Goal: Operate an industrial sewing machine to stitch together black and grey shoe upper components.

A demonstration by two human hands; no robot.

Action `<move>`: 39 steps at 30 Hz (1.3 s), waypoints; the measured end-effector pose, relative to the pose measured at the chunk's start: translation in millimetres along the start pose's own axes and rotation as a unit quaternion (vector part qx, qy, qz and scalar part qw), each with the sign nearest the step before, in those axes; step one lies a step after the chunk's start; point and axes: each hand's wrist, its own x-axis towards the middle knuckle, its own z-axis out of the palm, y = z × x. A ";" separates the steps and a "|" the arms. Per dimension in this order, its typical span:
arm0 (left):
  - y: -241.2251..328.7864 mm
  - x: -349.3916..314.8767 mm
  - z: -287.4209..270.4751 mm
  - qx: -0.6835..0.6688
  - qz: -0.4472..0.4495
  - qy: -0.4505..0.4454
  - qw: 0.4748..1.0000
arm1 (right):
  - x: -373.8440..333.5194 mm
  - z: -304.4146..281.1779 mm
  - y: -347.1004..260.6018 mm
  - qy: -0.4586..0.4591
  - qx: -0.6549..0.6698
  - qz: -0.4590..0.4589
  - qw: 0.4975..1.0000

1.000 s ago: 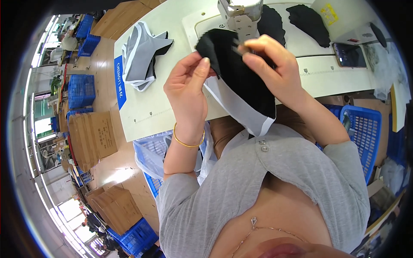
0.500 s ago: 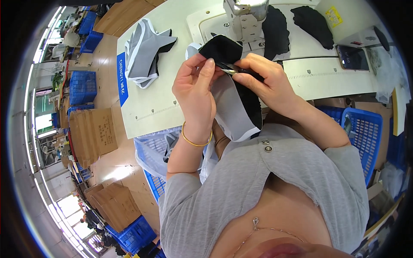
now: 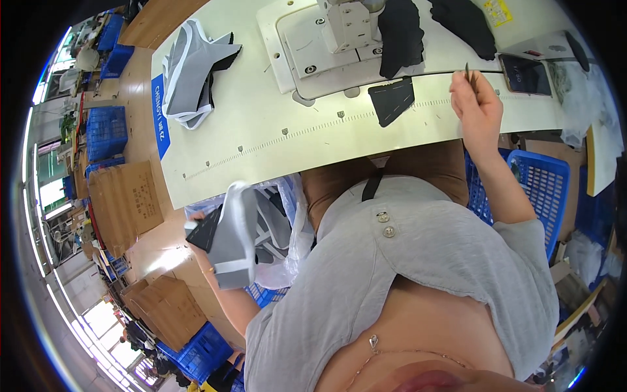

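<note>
Over at the left, my left hand (image 3: 200, 253) grips a grey fabric piece (image 3: 234, 238) with white edging and a black part, which hangs above the plastic-lined basket; the fabric hides most of the fingers. My right hand (image 3: 482, 114) is raised over the right part of the table, closed on small pointed metal snips (image 3: 471, 80). A black fabric piece (image 3: 392, 101) with light stitch marks lies on the table in front of the sewing machine (image 3: 349, 29).
A stack of grey and black pieces (image 3: 191, 75) lies on the table's left. Larger black panels (image 3: 400, 42) rest beside the machine. A phone (image 3: 524, 74) lies at the right. A plastic bag (image 3: 297, 222) with more pieces lines the left basket; another blue basket (image 3: 541, 186) stands right.
My hands have parted. The left carried the grey piece down and left from the machine to the bag; the right moved right with the snips. A black piece now shows on the table.
</note>
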 end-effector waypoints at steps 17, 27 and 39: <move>169.7 34.4 309.4 0.378 -0.087 -0.125 0.913 | -8.1 17.3 20.9 -0.138 -0.152 -0.075 0.976; 204.7 79.5 536.7 -0.095 0.006 -0.344 0.934 | 21.2 22.4 -2.6 -0.115 0.197 0.175 0.958; 205.9 104.6 525.3 0.208 0.235 -0.107 0.943 | 88.0 18.2 7.5 0.035 -0.068 -0.043 0.996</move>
